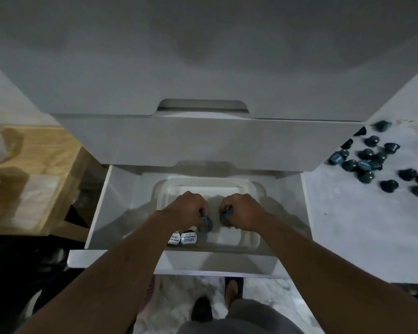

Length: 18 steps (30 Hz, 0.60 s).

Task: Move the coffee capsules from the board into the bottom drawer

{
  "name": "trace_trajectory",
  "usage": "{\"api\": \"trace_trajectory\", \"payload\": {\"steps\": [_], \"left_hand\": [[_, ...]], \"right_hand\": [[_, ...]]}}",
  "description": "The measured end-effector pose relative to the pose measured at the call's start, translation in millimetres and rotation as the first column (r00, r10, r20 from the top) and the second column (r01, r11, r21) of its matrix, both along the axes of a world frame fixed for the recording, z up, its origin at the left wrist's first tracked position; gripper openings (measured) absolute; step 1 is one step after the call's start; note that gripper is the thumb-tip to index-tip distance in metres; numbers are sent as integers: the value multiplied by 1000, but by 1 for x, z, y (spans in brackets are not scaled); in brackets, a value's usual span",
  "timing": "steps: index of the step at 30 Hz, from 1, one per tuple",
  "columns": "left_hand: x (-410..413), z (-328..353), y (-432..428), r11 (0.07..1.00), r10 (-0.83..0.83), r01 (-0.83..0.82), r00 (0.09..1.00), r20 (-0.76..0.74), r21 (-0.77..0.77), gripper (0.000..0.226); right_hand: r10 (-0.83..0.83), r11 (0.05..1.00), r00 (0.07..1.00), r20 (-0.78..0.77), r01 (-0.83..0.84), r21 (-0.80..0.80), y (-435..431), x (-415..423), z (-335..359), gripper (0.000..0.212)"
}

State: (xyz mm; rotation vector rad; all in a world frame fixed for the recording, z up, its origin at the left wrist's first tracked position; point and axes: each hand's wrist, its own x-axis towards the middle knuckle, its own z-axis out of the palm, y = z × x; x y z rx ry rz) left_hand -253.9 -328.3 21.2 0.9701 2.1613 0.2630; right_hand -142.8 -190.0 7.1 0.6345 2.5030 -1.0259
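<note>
Both hands (188,206) (242,209), apparently with capsules (206,224), in drawer (117,213)

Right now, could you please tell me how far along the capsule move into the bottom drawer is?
Early on. Done: two foil-lidded capsules lie in the clear container in the bottom drawer. In hand: the left hand and right hand each grip one blue capsule above that container. Left: over a dozen dark capsules sit on the white board.
</note>
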Motion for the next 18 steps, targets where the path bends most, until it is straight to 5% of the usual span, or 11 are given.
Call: {"api": "trace_trajectory", "payload": {"steps": [7,18], "left_hand": [[2,-6,9,991,-116,118,993,33,-58,23],[1,-6,2,962,-208,210,978,31,-174,21]], "right_hand": [[32,998,987,157,-24,-51,-6,8,0,24],[129,987,972,196,-107,-116,-18,5,0,29]]}}
